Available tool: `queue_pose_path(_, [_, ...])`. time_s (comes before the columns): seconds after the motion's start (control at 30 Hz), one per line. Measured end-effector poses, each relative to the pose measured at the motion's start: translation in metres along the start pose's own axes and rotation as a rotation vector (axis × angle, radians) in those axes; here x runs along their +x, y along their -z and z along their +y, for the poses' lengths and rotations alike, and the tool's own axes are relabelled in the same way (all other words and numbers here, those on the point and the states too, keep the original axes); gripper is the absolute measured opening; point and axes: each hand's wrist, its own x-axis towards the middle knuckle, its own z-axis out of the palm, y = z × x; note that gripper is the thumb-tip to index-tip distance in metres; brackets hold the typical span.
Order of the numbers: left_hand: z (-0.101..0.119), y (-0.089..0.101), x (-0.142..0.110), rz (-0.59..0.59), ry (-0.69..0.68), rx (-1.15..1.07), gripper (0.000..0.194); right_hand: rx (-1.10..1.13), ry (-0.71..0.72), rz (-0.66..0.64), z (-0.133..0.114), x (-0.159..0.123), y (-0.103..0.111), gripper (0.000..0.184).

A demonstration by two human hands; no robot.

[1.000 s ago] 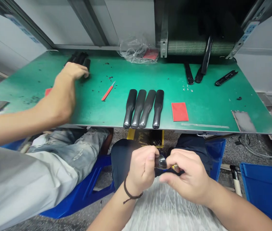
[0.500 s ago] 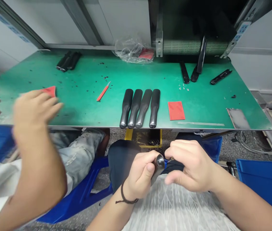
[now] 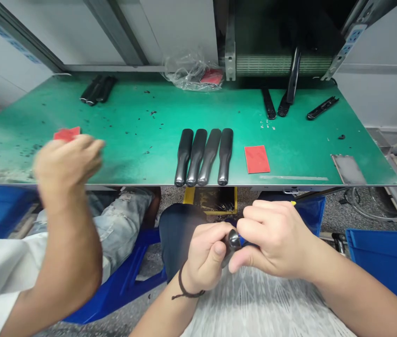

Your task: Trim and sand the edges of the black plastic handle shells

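The person's left hand (image 3: 205, 256), with a dark cord bracelet (image 3: 186, 286) on its wrist, was closed around a glossy black moulded handle (image 3: 234, 240). The handle was held in front of the person's lap, just below the near edge of the worktop. Its long axis tilted, with the rounded, shiny end pointing up and away from the person and the lower part running down into the left hand's fingers.

The right hand (image 3: 274, 238) was curled beside that rounded end, its fingers bent and its thumb reaching beneath them. A small blue object (image 3: 242, 241) showed between the two hands, partly hidden. I could not tell whether the right hand was gripping it.

On the green-matted worktop (image 3: 289, 154), four long black handles (image 3: 202, 157) lay side by side, almost parallel, with their rounded ends toward the person. A red rectangular sheet (image 3: 256, 159) lay just to their right, and a bunch of black handles (image 3: 96, 89) lay at the far left. A co-worker's blurred hand (image 3: 67, 161) was raised at the near edge of the worktop, close to a red square (image 3: 67, 133).
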Motion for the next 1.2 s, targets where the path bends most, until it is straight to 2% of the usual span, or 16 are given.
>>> queue_pose_path(0.27, [0.004, -0.005, 0.003, 0.107, 0.07, 0.014, 0.054, -0.311, 0.088, 0.204, -0.008, -0.006, -0.009, 0.061])
queue_pose_path(0.37, [0.003, -0.008, 0.005, 0.147, 0.179, -0.044, 0.055, -0.227, 0.081, 0.211, -0.004, -0.011, -0.011, 0.057])
queue_pose_path(0.5, [0.0, -0.014, 0.005, 0.19, 0.351, -0.22, 0.055, -0.12, 0.021, 0.161, 0.003, -0.011, -0.009, 0.032])
queue_pose_path(0.57, [0.001, -0.016, 0.004, 0.193, 0.413, -0.304, 0.053, -0.112, -0.002, 0.128, 0.005, -0.008, -0.008, 0.027])
queue_pose_path(0.7, [0.009, -0.015, 0.003, 0.182, 0.47, -0.367, 0.054, -0.162, -0.033, 0.083, 0.007, -0.002, -0.007, 0.048])
queue_pose_path(0.83, [0.016, -0.012, 0.006, 0.176, 0.432, -0.237, 0.053, -0.132, -0.016, 0.079, 0.007, 0.002, -0.006, 0.066])
queue_pose_path(0.97, [0.018, -0.01, 0.007, 0.149, 0.39, -0.149, 0.056, -0.174, -0.024, 0.085, 0.006, 0.005, -0.004, 0.068])
queue_pose_path(1.2, [0.02, -0.01, 0.008, 0.14, 0.348, -0.064, 0.057, -0.235, -0.022, 0.014, 0.005, 0.009, 0.002, 0.063])
